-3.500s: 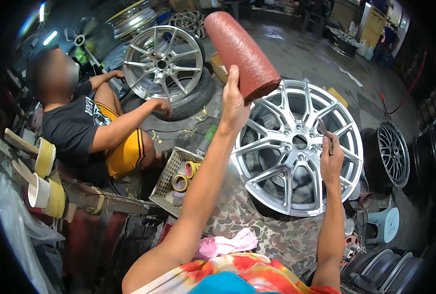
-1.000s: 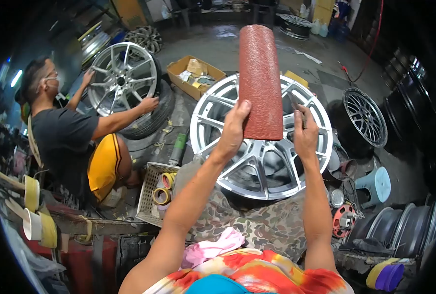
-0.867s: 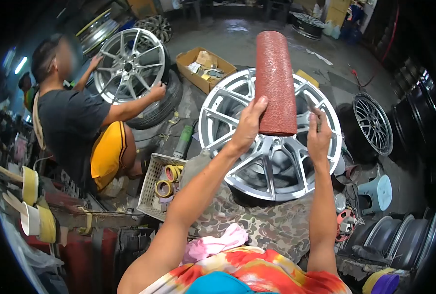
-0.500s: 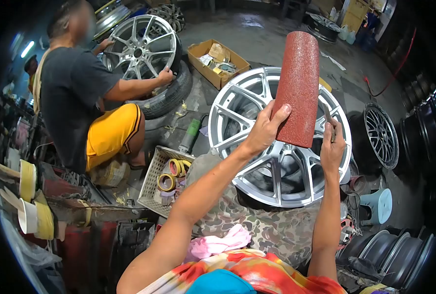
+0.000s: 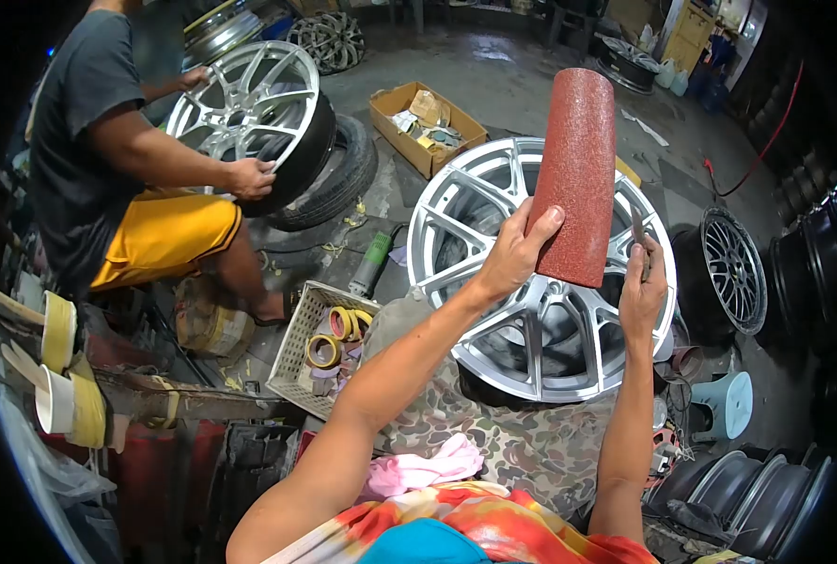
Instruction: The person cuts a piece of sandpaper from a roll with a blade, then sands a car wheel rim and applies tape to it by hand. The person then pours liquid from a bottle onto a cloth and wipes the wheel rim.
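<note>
A roll of rough red sheet, like sandpaper [image 5: 578, 169], is gripped near its lower end by my left hand [image 5: 517, 249], thumb across its face. It stands nearly upright above a silver spoked wheel rim [image 5: 536, 348]. My right hand [image 5: 644, 282] is closed on a thin blade-like tool [image 5: 638, 226], which points up just right of the roll, apart from it. The rim lies face up in front of me, over camouflage cloth [image 5: 493, 428]. The roll hides part of the rim's spokes.
At the left a person [image 5: 146, 150] holds another silver rim [image 5: 249, 103] beside a tire [image 5: 338, 179]. Nearby are a cardboard box [image 5: 404, 132], a crate [image 5: 296, 343] with tape rolls and a green grinder [image 5: 371, 263]. A light blue stool [image 5: 733, 404] and dark rims [image 5: 733, 268] stand right.
The person at the left has risen somewhat and lifted the other rim, tilting it off the tire. Earlier, my left hand brought the roll down from the upper left to beside the tool.
</note>
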`<control>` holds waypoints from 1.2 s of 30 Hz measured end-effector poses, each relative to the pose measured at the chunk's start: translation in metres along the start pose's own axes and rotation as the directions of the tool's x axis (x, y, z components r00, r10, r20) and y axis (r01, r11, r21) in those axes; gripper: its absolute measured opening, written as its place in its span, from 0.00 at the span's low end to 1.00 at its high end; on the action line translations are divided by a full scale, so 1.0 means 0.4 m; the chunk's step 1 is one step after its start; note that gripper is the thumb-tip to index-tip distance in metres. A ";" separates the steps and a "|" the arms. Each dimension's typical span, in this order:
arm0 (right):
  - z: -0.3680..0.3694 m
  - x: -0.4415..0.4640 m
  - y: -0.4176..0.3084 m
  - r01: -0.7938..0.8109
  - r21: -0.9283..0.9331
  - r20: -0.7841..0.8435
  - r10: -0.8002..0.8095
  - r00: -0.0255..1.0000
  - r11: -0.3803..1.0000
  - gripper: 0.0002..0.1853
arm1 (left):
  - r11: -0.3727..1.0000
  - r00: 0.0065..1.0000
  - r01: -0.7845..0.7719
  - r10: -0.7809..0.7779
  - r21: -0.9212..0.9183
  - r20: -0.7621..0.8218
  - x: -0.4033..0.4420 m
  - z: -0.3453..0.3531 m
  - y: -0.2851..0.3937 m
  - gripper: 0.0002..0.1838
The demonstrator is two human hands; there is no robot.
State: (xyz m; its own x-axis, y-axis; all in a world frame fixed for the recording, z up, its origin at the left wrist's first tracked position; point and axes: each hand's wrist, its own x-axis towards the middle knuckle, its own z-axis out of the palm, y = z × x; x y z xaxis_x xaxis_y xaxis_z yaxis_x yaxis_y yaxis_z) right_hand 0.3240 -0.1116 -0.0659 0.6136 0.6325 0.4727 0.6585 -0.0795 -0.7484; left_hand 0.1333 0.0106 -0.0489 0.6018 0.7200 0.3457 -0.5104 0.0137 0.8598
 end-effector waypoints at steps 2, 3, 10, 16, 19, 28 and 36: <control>0.007 0.000 0.010 0.063 0.015 -0.039 -0.062 0.997 0.998 0.14 | 1.000 1.000 -0.007 0.007 0.010 0.003 0.001 -0.001 0.002 0.30; 0.006 0.000 0.010 0.063 0.015 -0.038 -0.062 0.997 0.998 0.14 | 1.000 1.000 -0.010 0.010 0.018 0.008 0.001 -0.001 0.002 0.30; 0.001 0.001 0.003 0.041 0.019 -0.012 -0.041 0.999 0.999 0.15 | 0.999 1.000 -0.010 0.010 0.032 0.017 0.003 -0.005 -0.003 0.31; 0.000 0.004 0.014 0.041 0.046 -0.015 -0.040 0.999 0.998 0.17 | 1.000 1.000 0.012 -0.012 0.022 0.022 0.000 0.000 -0.001 0.32; 0.002 0.005 0.026 0.039 0.045 -0.013 -0.038 0.999 0.998 0.17 | 1.000 1.000 0.012 -0.013 0.022 0.025 0.000 -0.001 -0.004 0.32; -0.001 0.003 0.014 0.061 0.017 -0.035 -0.061 0.998 0.998 0.15 | 1.000 0.999 0.028 -0.028 -0.004 0.031 -0.004 0.000 0.001 0.32; -0.002 0.002 0.016 0.078 -0.006 -0.059 -0.078 0.995 0.997 0.14 | 0.997 1.000 0.022 -0.022 0.077 -0.003 -0.002 -0.004 -0.002 0.26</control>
State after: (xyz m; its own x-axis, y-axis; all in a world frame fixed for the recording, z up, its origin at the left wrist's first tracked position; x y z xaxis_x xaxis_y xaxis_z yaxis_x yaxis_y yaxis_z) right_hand 0.3289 -0.1121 -0.0699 0.5848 0.5900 0.5567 0.7073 -0.0347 -0.7061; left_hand 0.1321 0.0112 -0.0504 0.6110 0.7215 0.3258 -0.4482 -0.0239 0.8936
